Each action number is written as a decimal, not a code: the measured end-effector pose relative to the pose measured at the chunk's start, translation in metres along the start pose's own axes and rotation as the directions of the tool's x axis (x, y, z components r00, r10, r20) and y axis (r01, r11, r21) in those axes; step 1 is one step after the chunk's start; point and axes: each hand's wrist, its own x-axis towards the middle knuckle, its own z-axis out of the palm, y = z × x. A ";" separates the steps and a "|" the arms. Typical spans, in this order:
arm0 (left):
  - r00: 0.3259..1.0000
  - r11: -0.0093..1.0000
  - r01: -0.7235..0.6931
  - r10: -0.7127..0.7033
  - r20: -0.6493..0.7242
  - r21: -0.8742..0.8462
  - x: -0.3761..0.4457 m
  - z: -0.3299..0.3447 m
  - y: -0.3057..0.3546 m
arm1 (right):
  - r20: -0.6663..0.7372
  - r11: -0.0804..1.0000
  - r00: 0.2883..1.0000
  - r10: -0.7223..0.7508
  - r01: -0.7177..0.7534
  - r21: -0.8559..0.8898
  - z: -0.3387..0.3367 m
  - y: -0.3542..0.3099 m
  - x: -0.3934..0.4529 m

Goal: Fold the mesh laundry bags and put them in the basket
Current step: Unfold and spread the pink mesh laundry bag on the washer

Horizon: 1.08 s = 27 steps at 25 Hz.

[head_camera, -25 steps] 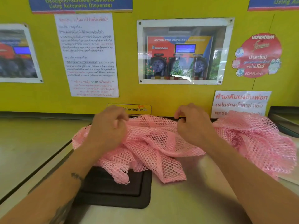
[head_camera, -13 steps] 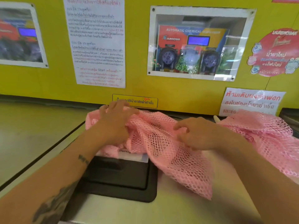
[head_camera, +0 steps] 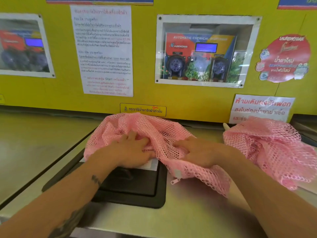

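Head view: left hand point(head_camera: 132, 150) flat, right hand point(head_camera: 197, 152) clutching pink mesh bag point(head_camera: 154, 129).

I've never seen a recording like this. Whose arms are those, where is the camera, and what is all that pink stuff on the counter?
There is no robot here. A person wears a wide-angle camera on the head, so you look forward and down along their own two bare arms. This is the only view.

The left hand and the right hand are both pressed into a pink mesh laundry bag, which lies crumpled on a metal counter and partly over a black lid. Its white zipper pull hangs at the near edge. A second pink mesh bag lies bunched on the right, untouched. Behind stands a yellow wall with printed notices. No basket is in view.
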 end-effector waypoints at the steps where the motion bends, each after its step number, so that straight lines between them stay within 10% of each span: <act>1: 0.998 0.997 -0.065 0.064 -0.010 -0.041 0.001 -0.003 -0.005 | 0.007 1.000 1.000 0.007 -0.007 -0.001 -0.004 -0.003 -0.003; 4: 0.970 0.957 -0.226 0.204 -0.130 -0.184 -0.008 -0.017 -0.022 | -0.015 0.998 0.999 0.033 -0.033 0.046 -0.010 -0.005 -0.013; 8: 0.973 0.986 -0.093 0.060 -0.223 -0.137 -0.044 -0.037 -0.071 | -0.108 0.999 0.994 0.011 -0.008 0.035 -0.020 0.002 -0.023; 13: 0.999 0.964 0.034 -0.034 0.004 -0.264 -0.093 -0.066 -0.118 | -0.198 0.932 0.964 -0.175 0.227 0.283 -0.031 -0.009 -0.035; 17: 0.957 0.924 -0.117 0.007 -0.289 -0.363 -0.087 -0.070 -0.096 | -0.363 0.935 0.922 -0.139 0.242 0.259 -0.019 -0.018 -0.024; 21: 0.931 0.881 -0.260 0.120 -0.344 -0.396 -0.049 -0.065 -0.056 | -0.084 0.986 0.984 -0.155 0.160 0.057 0.000 -0.029 -0.020; 27: 0.970 0.941 -0.234 0.209 -0.123 -0.243 0.011 -0.057 -0.008 | -0.626 0.881 0.775 -0.085 0.352 0.316 -0.010 -0.019 -0.011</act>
